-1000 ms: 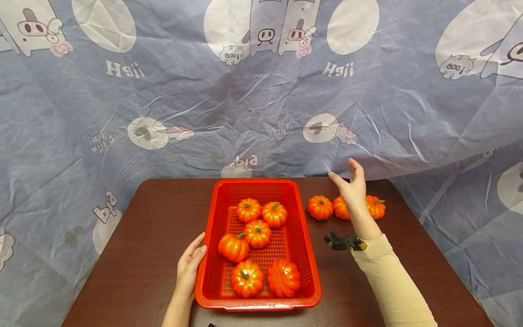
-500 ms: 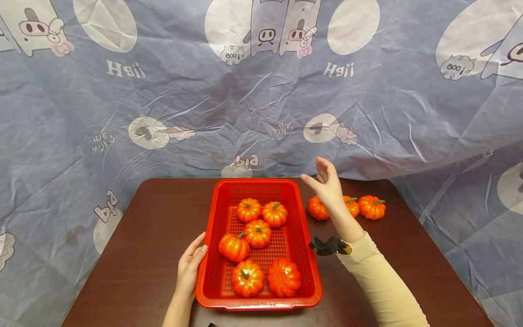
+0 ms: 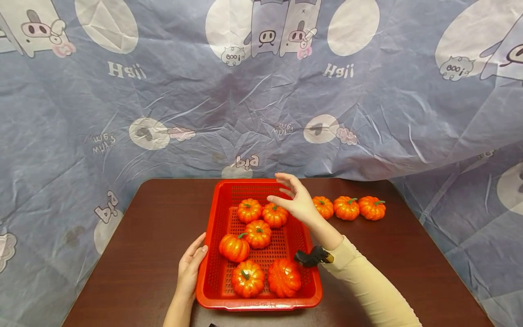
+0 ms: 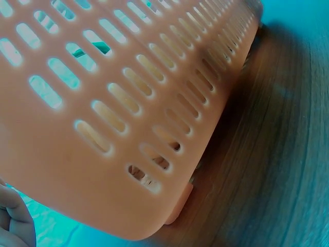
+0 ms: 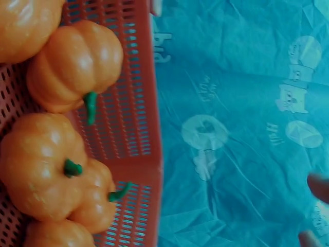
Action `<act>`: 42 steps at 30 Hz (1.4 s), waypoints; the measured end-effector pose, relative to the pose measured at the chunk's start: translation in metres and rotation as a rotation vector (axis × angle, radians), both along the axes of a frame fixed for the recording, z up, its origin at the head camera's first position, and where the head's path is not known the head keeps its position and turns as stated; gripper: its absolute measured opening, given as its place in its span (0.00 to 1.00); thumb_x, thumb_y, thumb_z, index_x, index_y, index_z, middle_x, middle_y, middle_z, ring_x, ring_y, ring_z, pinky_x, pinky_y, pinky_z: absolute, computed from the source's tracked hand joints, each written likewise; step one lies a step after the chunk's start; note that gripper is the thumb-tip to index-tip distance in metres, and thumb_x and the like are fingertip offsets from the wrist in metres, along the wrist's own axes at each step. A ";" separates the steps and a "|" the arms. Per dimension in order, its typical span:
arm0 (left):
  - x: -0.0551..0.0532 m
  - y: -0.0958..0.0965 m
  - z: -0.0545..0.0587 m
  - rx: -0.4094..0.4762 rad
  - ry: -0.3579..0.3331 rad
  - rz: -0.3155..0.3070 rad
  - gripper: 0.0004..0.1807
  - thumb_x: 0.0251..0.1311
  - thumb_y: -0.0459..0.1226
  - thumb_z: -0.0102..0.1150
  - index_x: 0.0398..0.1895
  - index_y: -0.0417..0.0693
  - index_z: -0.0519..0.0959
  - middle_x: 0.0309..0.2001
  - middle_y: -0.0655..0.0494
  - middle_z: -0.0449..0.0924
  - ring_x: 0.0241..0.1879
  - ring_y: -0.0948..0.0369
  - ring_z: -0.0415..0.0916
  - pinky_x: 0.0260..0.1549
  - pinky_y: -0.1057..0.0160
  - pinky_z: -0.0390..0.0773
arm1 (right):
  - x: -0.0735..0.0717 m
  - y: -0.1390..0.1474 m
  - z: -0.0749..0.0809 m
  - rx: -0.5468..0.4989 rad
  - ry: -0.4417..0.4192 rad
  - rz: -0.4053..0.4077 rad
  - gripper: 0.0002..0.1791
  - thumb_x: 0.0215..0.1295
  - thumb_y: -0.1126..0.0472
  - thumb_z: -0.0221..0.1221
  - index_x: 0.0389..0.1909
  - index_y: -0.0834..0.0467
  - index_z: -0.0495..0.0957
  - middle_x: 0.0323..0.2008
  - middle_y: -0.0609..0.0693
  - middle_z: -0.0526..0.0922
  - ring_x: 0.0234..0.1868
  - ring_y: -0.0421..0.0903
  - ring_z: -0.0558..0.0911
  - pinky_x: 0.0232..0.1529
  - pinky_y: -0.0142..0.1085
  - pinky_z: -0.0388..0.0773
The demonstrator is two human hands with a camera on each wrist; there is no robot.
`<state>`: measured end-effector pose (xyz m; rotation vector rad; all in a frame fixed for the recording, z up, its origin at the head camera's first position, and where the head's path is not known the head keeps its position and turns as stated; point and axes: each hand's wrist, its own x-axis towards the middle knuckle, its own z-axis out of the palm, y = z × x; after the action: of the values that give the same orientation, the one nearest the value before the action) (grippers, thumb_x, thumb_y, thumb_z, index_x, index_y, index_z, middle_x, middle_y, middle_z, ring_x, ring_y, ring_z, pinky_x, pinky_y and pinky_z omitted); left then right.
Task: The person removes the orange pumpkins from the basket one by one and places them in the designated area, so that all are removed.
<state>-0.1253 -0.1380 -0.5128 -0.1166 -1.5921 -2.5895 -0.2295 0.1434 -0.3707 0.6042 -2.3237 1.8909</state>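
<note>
A red perforated plastic basket (image 3: 209, 272) stands on the table with several small orange pumpkins (image 3: 247, 278) in it, most showing green stems. My left hand (image 3: 189, 268) rests against the basket's left side, fingers extended along it near the rim. Above the basket's back right part hovers my right hand (image 3: 300, 202), thumb and fingers spread apart, holding nothing. It hides part of the right rim. In the right wrist view, pumpkins (image 5: 77, 67) lie inside the basket, and fingertips (image 5: 320, 188) show at the right edge.
Three more pumpkins (image 3: 346, 208) stand in a row on the dark wooden table (image 3: 163, 218), right of the basket. A printed grey-blue cloth (image 3: 261, 104) hangs behind the table. A black strap-like device (image 3: 311, 257) sits at the right wrist.
My right hand has moved left and slightly down, from above the row of pumpkins to over the basket. The left hand and the pumpkins stay where they were.
</note>
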 end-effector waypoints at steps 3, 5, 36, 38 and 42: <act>0.000 0.000 0.000 -0.001 0.002 0.000 0.25 0.68 0.31 0.46 0.67 0.34 0.59 0.42 0.48 0.79 0.39 0.58 0.79 0.37 0.59 0.80 | 0.004 -0.007 0.000 0.058 0.006 0.106 0.34 0.52 0.72 0.67 0.60 0.66 0.66 0.60 0.62 0.68 0.61 0.59 0.67 0.61 0.51 0.64; 0.000 0.000 0.000 -0.003 -0.004 0.002 0.25 0.68 0.32 0.46 0.67 0.34 0.59 0.42 0.48 0.79 0.39 0.58 0.79 0.37 0.59 0.80 | 0.007 -0.012 0.003 0.113 -0.009 0.174 0.33 0.51 0.72 0.67 0.59 0.67 0.66 0.60 0.62 0.69 0.61 0.60 0.68 0.60 0.52 0.64; -0.001 -0.001 -0.001 -0.001 0.003 -0.001 0.25 0.69 0.31 0.46 0.67 0.34 0.59 0.41 0.50 0.79 0.38 0.59 0.79 0.36 0.60 0.80 | -0.032 -0.010 -0.086 0.352 -0.167 0.494 0.32 0.47 0.67 0.70 0.55 0.68 0.71 0.55 0.63 0.74 0.59 0.58 0.71 0.60 0.51 0.64; -0.001 0.000 -0.001 -0.001 0.008 -0.002 0.25 0.69 0.31 0.46 0.67 0.34 0.59 0.41 0.50 0.79 0.38 0.59 0.79 0.36 0.61 0.80 | -0.032 -0.010 -0.087 0.361 -0.161 0.502 0.32 0.46 0.68 0.70 0.54 0.69 0.71 0.55 0.64 0.74 0.59 0.59 0.71 0.60 0.51 0.64; -0.001 0.001 -0.001 0.003 0.016 -0.005 0.25 0.69 0.31 0.45 0.67 0.34 0.59 0.40 0.51 0.80 0.37 0.59 0.79 0.36 0.61 0.81 | -0.032 -0.010 -0.089 0.410 -0.166 0.489 0.32 0.46 0.68 0.71 0.55 0.68 0.71 0.55 0.61 0.73 0.59 0.57 0.70 0.60 0.49 0.65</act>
<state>-0.1267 -0.1375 -0.5142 -0.1402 -1.5843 -2.5884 -0.2616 0.1338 -0.4601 1.1937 -2.9138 1.6709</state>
